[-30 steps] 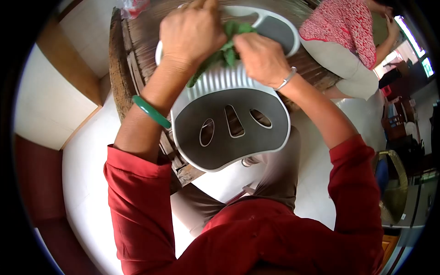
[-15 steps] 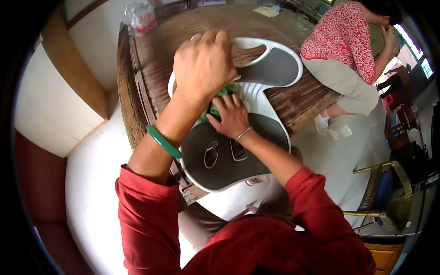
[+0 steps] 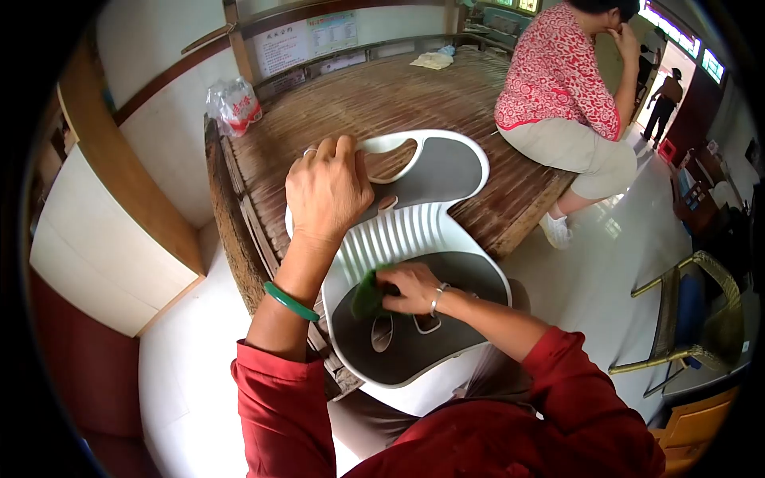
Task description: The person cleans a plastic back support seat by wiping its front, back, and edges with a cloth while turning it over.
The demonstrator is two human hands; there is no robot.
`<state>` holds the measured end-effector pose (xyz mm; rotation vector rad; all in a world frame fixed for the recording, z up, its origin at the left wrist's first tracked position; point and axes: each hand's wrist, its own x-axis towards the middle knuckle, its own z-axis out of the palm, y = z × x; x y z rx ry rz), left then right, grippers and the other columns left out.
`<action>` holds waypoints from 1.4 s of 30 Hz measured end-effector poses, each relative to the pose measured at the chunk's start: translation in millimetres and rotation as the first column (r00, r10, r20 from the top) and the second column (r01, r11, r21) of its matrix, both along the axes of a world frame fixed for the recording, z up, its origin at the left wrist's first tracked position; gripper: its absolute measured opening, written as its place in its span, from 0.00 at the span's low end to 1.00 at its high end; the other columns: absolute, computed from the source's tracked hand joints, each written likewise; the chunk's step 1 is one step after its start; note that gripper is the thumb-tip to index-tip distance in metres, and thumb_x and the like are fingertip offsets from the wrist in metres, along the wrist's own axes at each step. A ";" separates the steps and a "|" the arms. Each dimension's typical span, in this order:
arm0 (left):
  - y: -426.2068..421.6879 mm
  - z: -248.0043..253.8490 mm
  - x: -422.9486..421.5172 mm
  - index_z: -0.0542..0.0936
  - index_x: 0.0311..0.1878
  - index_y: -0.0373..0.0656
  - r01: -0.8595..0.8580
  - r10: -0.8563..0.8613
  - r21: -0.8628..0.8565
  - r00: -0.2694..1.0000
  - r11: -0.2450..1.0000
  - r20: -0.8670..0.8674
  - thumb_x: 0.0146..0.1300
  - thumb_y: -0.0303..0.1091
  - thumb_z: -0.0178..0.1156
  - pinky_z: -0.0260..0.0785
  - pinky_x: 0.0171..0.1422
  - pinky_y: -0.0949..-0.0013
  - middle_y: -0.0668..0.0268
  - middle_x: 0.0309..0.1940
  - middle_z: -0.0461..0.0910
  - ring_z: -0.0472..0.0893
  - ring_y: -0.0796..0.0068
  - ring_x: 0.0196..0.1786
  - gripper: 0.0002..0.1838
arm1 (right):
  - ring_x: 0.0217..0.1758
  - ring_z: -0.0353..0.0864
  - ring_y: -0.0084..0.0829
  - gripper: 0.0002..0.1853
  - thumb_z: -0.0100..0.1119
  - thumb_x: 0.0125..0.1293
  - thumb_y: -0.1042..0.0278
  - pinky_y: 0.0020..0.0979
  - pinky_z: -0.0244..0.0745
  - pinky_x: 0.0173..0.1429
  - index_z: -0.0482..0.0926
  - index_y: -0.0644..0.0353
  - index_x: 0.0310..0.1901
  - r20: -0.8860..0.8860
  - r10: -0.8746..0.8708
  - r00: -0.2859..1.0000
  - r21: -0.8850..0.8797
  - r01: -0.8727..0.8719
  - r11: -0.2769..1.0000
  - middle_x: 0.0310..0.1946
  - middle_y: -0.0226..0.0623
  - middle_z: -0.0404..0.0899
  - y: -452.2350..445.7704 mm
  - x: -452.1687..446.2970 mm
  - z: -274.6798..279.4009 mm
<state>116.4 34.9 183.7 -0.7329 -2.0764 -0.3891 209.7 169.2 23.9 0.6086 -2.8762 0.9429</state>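
Observation:
A white plastic board with grey panels (image 3: 446,163) and a ribbed middle rests against the wooden bed's edge. It has a handle opening at its top and small cut-outs in the lower panel. My left hand (image 3: 325,187) is closed over its upper left edge, beside the handle opening; the fingertips are hidden behind the rim. On the lower grey panel, my right hand (image 3: 410,288) presses a bunched green cloth (image 3: 367,296), blurred by motion. The cloth lies just below the ribs.
A slatted wooden bed (image 3: 319,99) spreads behind the board. A plastic-wrapped pack (image 3: 233,106) stands at its back left corner. A person in a red patterned top (image 3: 558,76) sits on its right edge. A chair (image 3: 677,319) stands at right, a pale cabinet (image 3: 107,239) at left.
My right hand has moved with the green cloth from the ribbed middle down onto the lower grey panel. The view has tilted up; my left hand keeps its hold on the board's edge.

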 end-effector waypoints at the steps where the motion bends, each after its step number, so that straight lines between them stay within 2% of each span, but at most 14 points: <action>1: -0.4 0.3 0.9 0.78 0.38 0.46 0.021 -0.021 0.008 1.000 1.000 0.003 0.63 0.37 0.58 0.72 0.38 0.57 0.61 0.29 0.79 0.81 0.56 0.33 0.06 | 0.41 0.81 0.50 0.18 0.63 0.52 0.57 0.45 0.74 0.46 0.78 0.61 0.40 0.091 0.017 0.996 -0.032 -0.014 0.999 0.34 0.46 0.82 2.5 9.7 9.0; 3: -1.7 -0.4 0.9 0.78 0.38 0.46 0.041 -0.041 0.013 0.999 0.999 -0.005 0.62 0.36 0.58 0.72 0.38 0.58 0.61 0.29 0.79 0.81 0.56 0.34 0.06 | 0.40 0.82 0.50 0.17 0.61 0.53 0.61 0.42 0.74 0.45 0.78 0.63 0.41 0.203 0.080 0.976 -0.204 -0.037 0.978 0.34 0.48 0.82 8.2 22.4 16.8; 5: -3.1 -1.7 0.4 0.78 0.39 0.46 0.055 -0.055 0.013 0.998 0.998 -0.002 0.62 0.36 0.59 0.72 0.38 0.58 0.61 0.29 0.79 0.81 0.56 0.34 0.06 | 0.36 0.81 0.34 0.14 0.59 0.55 0.67 0.35 0.74 0.43 0.79 0.65 0.41 0.237 0.140 0.961 -0.501 -0.002 0.865 0.31 0.41 0.81 17.2 32.3 25.5; 8: -5.7 -2.2 -0.1 0.79 0.40 0.47 0.073 -0.072 0.045 0.997 0.996 -0.021 0.61 0.35 0.59 0.72 0.39 0.59 0.62 0.29 0.79 0.81 0.57 0.34 0.06 | 0.38 0.75 0.23 0.13 0.54 0.57 0.74 0.26 0.73 0.45 0.78 0.66 0.44 0.280 0.247 0.928 -0.836 0.110 0.537 0.36 0.31 0.79 27.8 48.0 69.1; 11: -4.6 -3.9 1.5 0.79 0.41 0.47 0.054 -0.053 0.018 0.998 0.998 -0.017 0.61 0.35 0.59 0.72 0.39 0.59 0.62 0.30 0.79 0.80 0.57 0.34 0.07 | 0.37 0.73 0.22 0.14 0.55 0.54 0.71 0.27 0.70 0.44 0.78 0.64 0.43 -0.173 -0.116 0.978 -0.770 -0.060 0.635 0.34 0.30 0.77 41.3 46.8 117.4; 13: -3.9 -3.1 2.7 0.79 0.41 0.47 0.060 -0.060 0.025 0.998 0.998 -0.002 0.59 0.34 0.59 0.72 0.40 0.59 0.62 0.30 0.79 0.80 0.58 0.35 0.08 | 0.34 0.74 0.22 0.15 0.56 0.53 0.69 0.28 0.70 0.41 0.77 0.65 0.42 -0.361 -0.311 0.879 -0.748 -0.073 0.660 0.30 0.31 0.77 50.4 38.4 153.4; 15: -4.7 -2.8 3.9 0.79 0.41 0.47 0.063 -0.064 0.031 0.998 0.998 0.020 0.57 0.34 0.60 0.72 0.40 0.59 0.63 0.31 0.79 0.80 0.58 0.36 0.09 | 0.37 0.78 0.33 0.15 0.58 0.54 0.69 0.32 0.72 0.44 0.77 0.66 0.43 -0.575 -0.352 0.739 -0.582 -0.067 0.811 0.32 0.40 0.78 51.2 33.3 192.9; 17: -5.5 -0.9 5.4 0.78 0.41 0.46 0.061 -0.061 -0.003 0.996 0.998 0.067 0.49 0.34 0.62 0.72 0.42 0.59 0.62 0.32 0.79 0.80 0.57 0.38 0.13 | 0.38 0.79 0.42 0.19 0.59 0.53 0.68 0.37 0.75 0.46 0.76 0.66 0.46 -0.793 -0.162 0.587 -0.116 0.116 0.986 0.35 0.43 0.78 55.8 12.5 218.3; 19: -8.0 -5.3 3.5 0.78 0.41 0.44 0.128 -0.128 -0.002 0.991 0.992 -0.034 0.44 0.35 0.64 0.73 0.43 0.58 0.60 0.33 0.79 0.80 0.55 0.38 0.17 | 0.35 0.80 0.46 0.22 0.58 0.51 0.67 0.41 0.76 0.44 0.73 0.66 0.48 -0.870 0.055 0.491 0.150 0.156 0.976 0.33 0.44 0.78 42.9 -18.3 209.8; 20: -4.4 -8.5 2.0 0.77 0.39 0.43 0.177 -0.174 0.014 0.979 0.984 -0.108 0.45 0.36 0.64 0.73 0.42 0.58 0.61 0.33 0.79 0.81 0.56 0.35 0.16 | 0.35 0.79 0.49 0.22 0.59 0.50 0.65 0.45 0.76 0.43 0.73 0.65 0.47 -0.859 0.108 0.501 0.172 0.084 0.982 0.32 0.45 0.77 35.7 -40.6 196.0; 21: -5.6 -12.3 0.2 0.77 0.40 0.42 0.163 -0.160 0.044 0.986 0.986 -0.051 0.45 0.36 0.64 0.73 0.43 0.58 0.60 0.34 0.80 0.81 0.55 0.36 0.17 | 0.40 0.81 0.46 0.20 0.57 0.53 0.61 0.45 0.75 0.42 0.72 0.63 0.46 -0.576 -0.027 0.817 0.265 0.218 0.939 0.35 0.46 0.79 21.7 -40.3 188.2; 26: -7.1 -7.6 -0.3 0.77 0.39 0.41 0.071 -0.073 0.039 0.997 0.997 0.032 0.47 0.34 0.62 0.72 0.40 0.57 0.58 0.33 0.80 0.80 0.53 0.35 0.14 | 0.40 0.83 0.45 0.17 0.54 0.58 0.62 0.44 0.75 0.42 0.73 0.62 0.46 -0.680 0.011 0.733 0.299 0.264 0.917 0.37 0.46 0.81 21.5 -64.8 180.5; 38: 2.0 5.1 16.7 0.74 0.38 0.41 0.200 -0.204 -0.084 0.978 0.976 -0.041 0.44 0.31 0.58 0.69 0.39 0.59 0.59 0.30 0.75 0.77 0.55 0.36 0.14 | 0.41 0.83 0.43 0.16 0.57 0.65 0.57 0.44 0.77 0.38 0.73 0.63 0.43 -0.666 -0.035 0.745 0.321 0.330 0.888 0.37 0.43 0.80 54.4 -20.4 182.1; 42: -7.5 -0.6 3.3 0.77 0.43 0.41 0.191 -0.193 -0.039 0.981 0.981 -0.027 0.61 0.35 0.59 0.70 0.42 0.55 0.57 0.33 0.77 0.78 0.50 0.37 0.10 | 0.35 0.83 0.47 0.13 0.53 0.68 0.59 0.45 0.78 0.35 0.74 0.61 0.40 -0.639 -0.199 0.743 0.207 0.415 0.886 0.33 0.47 0.81 89.0 -1.9 171.0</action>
